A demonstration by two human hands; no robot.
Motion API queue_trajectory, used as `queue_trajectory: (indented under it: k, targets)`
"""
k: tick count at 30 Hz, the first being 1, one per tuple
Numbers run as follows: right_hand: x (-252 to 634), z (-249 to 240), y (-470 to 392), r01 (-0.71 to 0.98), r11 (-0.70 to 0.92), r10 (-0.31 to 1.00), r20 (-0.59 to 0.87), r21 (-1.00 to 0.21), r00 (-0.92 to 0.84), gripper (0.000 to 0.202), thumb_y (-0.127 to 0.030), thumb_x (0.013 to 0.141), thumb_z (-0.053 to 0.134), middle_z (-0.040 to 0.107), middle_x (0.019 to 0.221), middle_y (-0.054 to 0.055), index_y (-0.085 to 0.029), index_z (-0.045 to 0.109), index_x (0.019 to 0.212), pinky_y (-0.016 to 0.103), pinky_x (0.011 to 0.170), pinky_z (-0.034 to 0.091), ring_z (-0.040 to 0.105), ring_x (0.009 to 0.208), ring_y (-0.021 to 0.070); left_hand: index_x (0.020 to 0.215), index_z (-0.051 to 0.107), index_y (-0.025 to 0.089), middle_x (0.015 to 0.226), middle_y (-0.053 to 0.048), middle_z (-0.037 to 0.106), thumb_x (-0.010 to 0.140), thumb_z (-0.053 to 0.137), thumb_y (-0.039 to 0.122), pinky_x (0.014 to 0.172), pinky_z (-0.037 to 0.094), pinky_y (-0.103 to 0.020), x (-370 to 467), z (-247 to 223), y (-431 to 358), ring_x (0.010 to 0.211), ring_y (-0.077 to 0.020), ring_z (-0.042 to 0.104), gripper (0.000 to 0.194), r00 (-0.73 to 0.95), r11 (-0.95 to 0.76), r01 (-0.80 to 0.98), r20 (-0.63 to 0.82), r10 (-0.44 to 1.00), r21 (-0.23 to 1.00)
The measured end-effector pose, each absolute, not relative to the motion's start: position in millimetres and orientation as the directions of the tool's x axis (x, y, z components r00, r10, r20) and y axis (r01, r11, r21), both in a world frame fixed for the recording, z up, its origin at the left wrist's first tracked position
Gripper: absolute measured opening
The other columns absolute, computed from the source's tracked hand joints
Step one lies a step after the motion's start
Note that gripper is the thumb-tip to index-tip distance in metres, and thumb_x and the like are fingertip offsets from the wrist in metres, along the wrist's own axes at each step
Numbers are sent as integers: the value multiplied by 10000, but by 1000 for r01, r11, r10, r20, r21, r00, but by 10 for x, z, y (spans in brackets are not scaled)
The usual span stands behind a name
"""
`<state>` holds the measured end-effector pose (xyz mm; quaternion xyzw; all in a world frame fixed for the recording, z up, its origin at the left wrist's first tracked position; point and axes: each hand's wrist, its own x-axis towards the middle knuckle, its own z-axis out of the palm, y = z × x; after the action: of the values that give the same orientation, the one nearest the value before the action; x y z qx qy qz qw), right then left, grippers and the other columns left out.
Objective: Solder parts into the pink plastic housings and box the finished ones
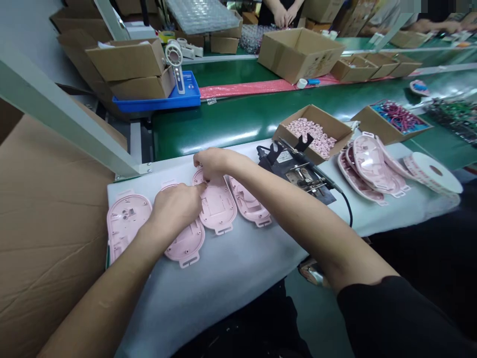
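Observation:
Several pink plastic shells lie in a row on the white-covered bench. Both my hands are over the upper end of one pink shell. My left hand is closed, with its index fingertip at that shell's left edge and partly over the neighbouring pink shell. My right hand bends down onto the shell's top, fingers curled; whatever lies beneath them is hidden. To the right, partly behind my right forearm, rests another pink shell. One more pink shell sits at the far left.
A black fixture with a metal clamp and cable stands right of my forearm. Behind it is a carton of small pink parts. Stacked pink shells and a label roll lie right. A frame post slants at left. Co-workers' hands show beyond.

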<state>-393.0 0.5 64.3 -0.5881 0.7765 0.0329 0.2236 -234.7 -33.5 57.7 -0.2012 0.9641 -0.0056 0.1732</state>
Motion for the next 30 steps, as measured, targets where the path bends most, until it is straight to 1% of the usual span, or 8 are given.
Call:
queue_trajectory:
  k: [6,14,18,20,22,24,26,30]
  targets:
    - [-3807,799,-138,-974,221,-866,-471,-59,-167,412,-89,741,743,701,1068,163,-69,714,1152,351,731,541,677,947,299,1346,579,430,927,-121,675,941,302,238,692,544,-498,-2329,578,-366,865,-379,689,527,-859,914,-402,-327,-395,-48]
    - [-3715,801,-307,-988,152,-826,-545,28,-142,355,-122,740,760,702,1016,169,-20,723,1078,400,809,561,676,904,301,1404,562,397,917,-165,679,975,226,238,696,511,-561,-2261,545,-315,861,-426,674,567,-874,916,-401,-299,-383,-3]
    - [-3807,857,-256,-982,188,-811,-559,29,-172,445,-139,749,776,688,1099,181,-24,689,1170,399,830,554,674,947,309,1299,663,347,920,-175,666,902,349,227,718,484,-572,-2311,592,-401,858,-431,652,520,-869,892,-441,-298,-395,104]
    - [-3815,944,-73,-971,240,-860,-468,-21,-202,549,-166,783,772,652,1199,195,-39,620,1295,397,860,541,658,1027,317,1262,676,340,903,-125,653,890,380,255,737,495,-461,-2257,638,-435,810,-321,639,483,-877,862,-459,-264,-401,215]
    - [-3717,1034,224,-952,241,-962,-179,-189,-208,525,-185,871,697,621,1252,173,-78,557,1365,383,895,519,631,1090,290,1230,667,292,726,-49,543,925,357,311,609,435,-285,-2121,679,-411,620,-176,518,436,-870,644,-461,-167,-465,611]
    - [-3502,1076,574,-919,78,-964,206,-386,-168,341,-200,959,591,647,1154,109,-118,589,1290,355,896,502,626,1034,224,1111,647,231,591,16,322,946,362,352,450,261,-221,-1944,700,-317,469,-116,275,351,-786,39,-208,-143,-602,977]
    - [-3212,1041,882,-840,-164,-935,354,-518,-36,227,-257,966,625,653,1068,71,-148,636,1165,316,858,507,618,983,184,982,592,207,589,39,226,924,445,359,391,139,-222,-1788,697,-176,442,-100,142,219,-700,-508,144,-275,-659,849]
    - [-2700,797,1138,-777,-326,-897,435,-538,75,156,-230,1007,578,651,1098,88,-153,655,1118,308,865,517,595,1013,174,951,544,178,670,32,313,936,487,362,423,282,-176,-1635,662,59,474,-70,290,193,-664,-780,282,-472,-579,559]
